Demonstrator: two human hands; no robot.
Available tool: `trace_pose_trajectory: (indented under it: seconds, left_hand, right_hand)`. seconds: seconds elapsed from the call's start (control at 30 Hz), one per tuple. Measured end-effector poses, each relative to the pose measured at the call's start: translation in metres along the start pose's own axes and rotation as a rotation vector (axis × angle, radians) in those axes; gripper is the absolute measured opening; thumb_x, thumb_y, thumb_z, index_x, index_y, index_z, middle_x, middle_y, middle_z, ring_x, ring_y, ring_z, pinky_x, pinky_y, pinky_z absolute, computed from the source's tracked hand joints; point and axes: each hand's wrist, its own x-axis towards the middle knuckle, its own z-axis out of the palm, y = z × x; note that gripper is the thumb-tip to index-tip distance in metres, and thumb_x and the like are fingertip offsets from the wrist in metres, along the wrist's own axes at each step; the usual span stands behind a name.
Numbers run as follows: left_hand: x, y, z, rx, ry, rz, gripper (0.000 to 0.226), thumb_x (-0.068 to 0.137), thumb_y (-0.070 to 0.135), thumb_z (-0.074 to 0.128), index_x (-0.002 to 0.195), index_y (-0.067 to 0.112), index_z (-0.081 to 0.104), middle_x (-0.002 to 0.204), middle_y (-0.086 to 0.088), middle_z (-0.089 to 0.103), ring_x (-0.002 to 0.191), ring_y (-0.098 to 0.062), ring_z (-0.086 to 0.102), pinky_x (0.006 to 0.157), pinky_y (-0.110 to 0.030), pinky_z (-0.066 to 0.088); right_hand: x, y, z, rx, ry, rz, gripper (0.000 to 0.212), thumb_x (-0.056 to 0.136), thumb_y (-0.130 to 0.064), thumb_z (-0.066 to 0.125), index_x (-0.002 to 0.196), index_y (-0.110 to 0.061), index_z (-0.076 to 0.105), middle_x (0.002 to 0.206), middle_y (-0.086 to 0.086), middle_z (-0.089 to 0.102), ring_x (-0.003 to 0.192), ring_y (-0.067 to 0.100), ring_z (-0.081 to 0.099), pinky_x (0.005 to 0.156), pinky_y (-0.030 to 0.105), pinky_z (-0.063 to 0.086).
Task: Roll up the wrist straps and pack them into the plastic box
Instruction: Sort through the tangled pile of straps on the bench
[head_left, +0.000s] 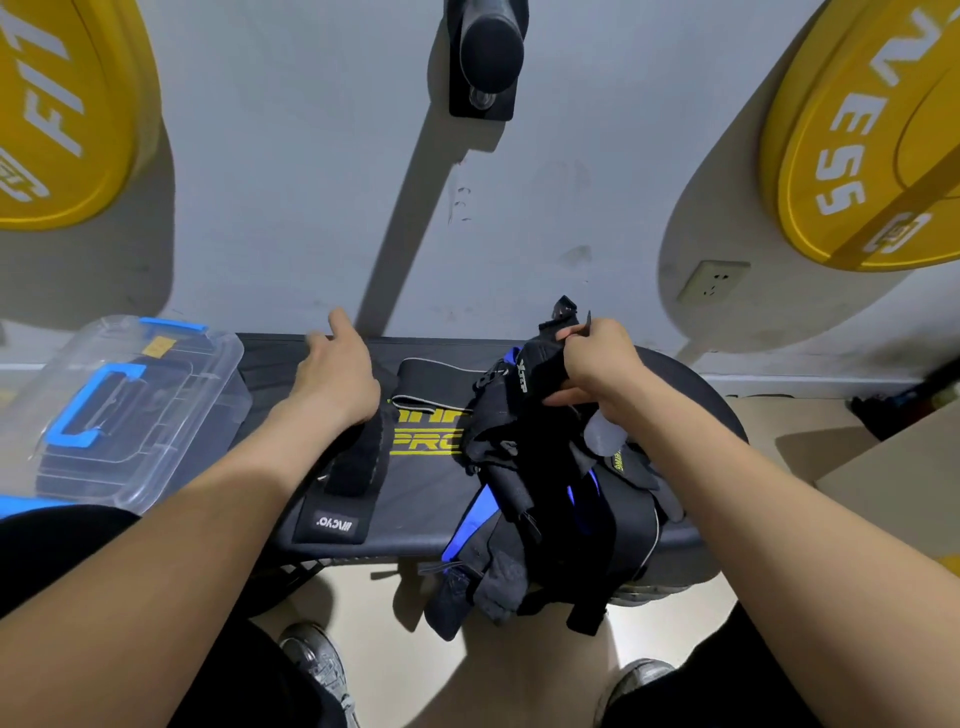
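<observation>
Several straps (540, 483), count unclear; R hand (597, 364) grips one.

Yellow plates (857, 145) and plastic box (156, 395) cut by frame edges; my left hand (337, 379) and the wrist straps (519, 441) hide part of the bench (415, 499) lettering.

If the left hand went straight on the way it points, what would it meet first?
Probably the grey wall behind the bench: the left hand points past the bench's far edge, nothing visible between, though depth is unclear.
</observation>
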Motion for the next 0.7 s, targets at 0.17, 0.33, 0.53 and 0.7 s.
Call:
trace_pose_trajectory:
  seconds: [0.17,0.33,0.53,0.7]
  left_hand:
    - [-0.015,0.026,-0.003,-0.319,-0.171,0.251,0.019,0.106,0.032,0.051,0.104,0.025,0.069,0.105,-0.003,0.066,0.100,-0.037,0.068,0.080,-0.041,0.055]
    - [-0.020,0.046,0.017,-0.537,-0.529,0.500,0.041,0.102,0.015,0.063,0.135,0.038,0.055,0.118,0.009,0.071,0.073,-0.008,0.073,0.070,-0.026,0.061]
    - [-0.002,0.040,0.025,0.078,-0.298,0.412,0.020,0.099,0.025,0.058,0.098,0.007,0.068,0.091,-0.008,0.073,0.085,-0.027,0.067,0.070,-0.034,0.050]
    - [-0.002,0.041,0.035,0.197,-0.194,0.335,0.030,0.103,0.036,0.060,0.104,0.007,0.066,0.098,-0.008,0.060,0.088,-0.032,0.057,0.074,-0.036,0.044]
  right_hand:
    - [-0.023,-0.011,0.009,0.116,-0.185,-0.014,0.024,0.108,-0.002,0.039,0.118,-0.011,0.059,0.111,0.019,0.060,0.067,0.037,0.077,0.057,0.038,0.065]
    - [-0.028,-0.012,0.005,0.172,-0.451,0.033,0.031,0.108,-0.025,0.051,0.113,0.000,0.069,0.100,0.021,0.080,0.076,0.035,0.079,0.067,0.040,0.065]
    - [0.000,0.025,-0.022,-0.774,-0.129,-0.365,0.050,0.095,-0.050,0.060,0.125,-0.011,0.070,0.114,0.012,0.079,0.110,0.032,0.073,0.097,0.043,0.059]
    - [0.007,0.071,-0.014,-1.231,-0.362,-0.334,0.072,0.100,-0.037,0.061,0.163,-0.032,0.028,0.145,0.014,0.058,0.134,0.039,0.055,0.109,0.050,0.046]
